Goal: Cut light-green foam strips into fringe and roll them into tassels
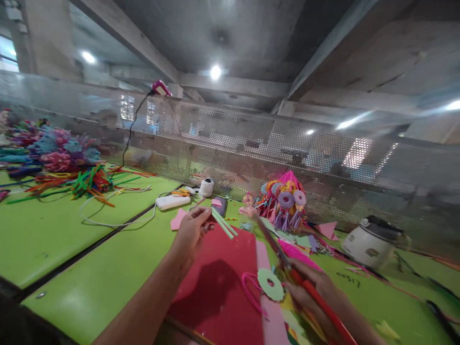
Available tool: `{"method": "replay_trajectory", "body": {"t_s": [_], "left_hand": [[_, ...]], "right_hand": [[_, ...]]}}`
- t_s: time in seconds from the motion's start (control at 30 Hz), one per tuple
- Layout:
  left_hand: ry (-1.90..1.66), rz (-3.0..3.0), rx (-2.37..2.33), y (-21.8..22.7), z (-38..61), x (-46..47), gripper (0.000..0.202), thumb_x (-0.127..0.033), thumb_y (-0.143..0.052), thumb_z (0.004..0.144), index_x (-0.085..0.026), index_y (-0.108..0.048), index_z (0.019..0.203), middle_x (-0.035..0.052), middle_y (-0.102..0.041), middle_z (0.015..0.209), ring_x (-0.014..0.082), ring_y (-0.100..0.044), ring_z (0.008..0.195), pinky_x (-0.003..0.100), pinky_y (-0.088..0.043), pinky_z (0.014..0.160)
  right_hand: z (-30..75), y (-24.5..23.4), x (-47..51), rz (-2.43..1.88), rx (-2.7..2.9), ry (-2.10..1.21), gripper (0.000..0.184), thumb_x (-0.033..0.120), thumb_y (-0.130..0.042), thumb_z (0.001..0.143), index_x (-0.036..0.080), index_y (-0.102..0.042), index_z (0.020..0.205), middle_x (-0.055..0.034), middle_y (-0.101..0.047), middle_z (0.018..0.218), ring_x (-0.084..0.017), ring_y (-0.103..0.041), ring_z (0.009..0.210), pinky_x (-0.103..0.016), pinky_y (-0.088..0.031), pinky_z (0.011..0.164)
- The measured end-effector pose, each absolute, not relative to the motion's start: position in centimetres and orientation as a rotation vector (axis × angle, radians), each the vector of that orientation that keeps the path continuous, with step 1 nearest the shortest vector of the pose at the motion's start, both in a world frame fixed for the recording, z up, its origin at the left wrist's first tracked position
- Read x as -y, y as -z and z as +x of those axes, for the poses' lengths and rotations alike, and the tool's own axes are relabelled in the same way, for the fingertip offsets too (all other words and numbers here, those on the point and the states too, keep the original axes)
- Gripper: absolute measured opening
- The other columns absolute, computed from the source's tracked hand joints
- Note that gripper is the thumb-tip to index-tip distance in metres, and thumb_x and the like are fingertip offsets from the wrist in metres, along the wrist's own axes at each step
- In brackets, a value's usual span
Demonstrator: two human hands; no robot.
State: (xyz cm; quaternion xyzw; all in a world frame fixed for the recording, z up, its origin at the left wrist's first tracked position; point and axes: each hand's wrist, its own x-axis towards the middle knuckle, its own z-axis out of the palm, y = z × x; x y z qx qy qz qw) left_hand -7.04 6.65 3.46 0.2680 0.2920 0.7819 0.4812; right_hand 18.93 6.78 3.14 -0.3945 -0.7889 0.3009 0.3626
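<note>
Green strips (pixel 222 225) are pinched at one end by the left hand (pixel 194 228), over the red sheet (pixel 237 256); probably light and easily creased, they are best held by the ends. A red-handled tool (pixel 283 258) is gripped by the right hand (pixel 309 283).

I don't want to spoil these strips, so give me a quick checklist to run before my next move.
1. Left hand grip on the pale green strips: ok, pinched at one end between thumb and fingers.
2. Right hand grip on the red-handled tool: ok, held, though blurred.
3. Tool apart from the strips: ok, a gap shows between them.
4. Working end of the tool open or shut: cannot tell, too blurred.
5. Pink loop off the red board: not ok, it lies partly over the board's right side.
6. Free ends of the strips touching the board: cannot tell from this view.
</note>
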Motion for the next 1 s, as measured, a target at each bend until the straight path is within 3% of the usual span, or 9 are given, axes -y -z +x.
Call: {"method": "replay_trajectory", "body": {"t_s": [0.07,0.27,0.47,0.77,1.0], "left_hand": [[-1.748,0.754,-0.668,-3.2,-5.8,-6.3,0.02,-0.026,-0.074,0.06,-0.012,-0.06,0.065,-0.0019,-0.056,0.057,0.0052,-0.048,0.05,0.016,-0.039,0.047],[-1.411,0.919,-0.551,-2.1,-2.2,-5.1,0.018,-0.028,-0.071,0.066,-0.011,-0.062,0.067,-0.0013,-0.053,0.055,0.005,-0.046,0.049,0.018,-0.037,0.049],[-1.373,0.918,-0.464,-2.2,-1.2,-4.2,0.017,-0.028,-0.071,0.067,-0.015,-0.06,0.07,-0.001,-0.056,0.06,0.0069,-0.048,0.053,0.02,-0.034,0.051],[-1.368,0.951,-0.488,-1.9,-1.3,-4.0,0.011,-0.024,-0.065,0.073,-0.014,-0.063,0.072,0.0005,-0.057,0.065,0.0075,-0.049,0.057,0.02,-0.035,0.054],[-1.283,1.005,-0.538,-1.6,-1.1,-3.9,0.013,-0.025,-0.061,0.077,-0.013,-0.064,0.08,0.006,-0.062,0.081,0.009,-0.053,0.066,0.02,-0.038,0.057]], "right_hand": [[18.3,-4.0,-6.5,-0.99,1.914,-0.994,0.031,0.036,-0.052,0.08,0.019,-0.056,0.106,0.0007,-0.054,0.061,-0.014,-0.051,0.052,-0.026,-0.042,0.048],[14.8,-4.6,-3.8,-0.828,1.641,-1.399,0.033,0.037,-0.061,0.078,0.019,-0.054,0.105,0.0003,-0.055,0.07,-0.014,-0.054,0.062,-0.026,-0.047,0.057],[14.3,-3.3,-2.8,-0.701,1.441,-1.641,0.029,0.027,-0.065,0.074,0.016,-0.059,0.101,-0.0015,-0.061,0.076,-0.013,-0.056,0.062,-0.026,-0.048,0.061],[13.5,-2.1,-2.7,-0.621,1.243,-1.717,0.03,0.017,-0.067,0.071,0.019,-0.06,0.101,-0.001,-0.065,0.079,-0.013,-0.06,0.063,-0.026,-0.05,0.061],[13.6,-1.4,-2.9,-0.58,1.299,-1.609,0.033,0.017,-0.068,0.071,0.02,-0.057,0.102,-0.0033,-0.066,0.088,-0.017,-0.063,0.081,-0.03,-0.049,0.075]]}}
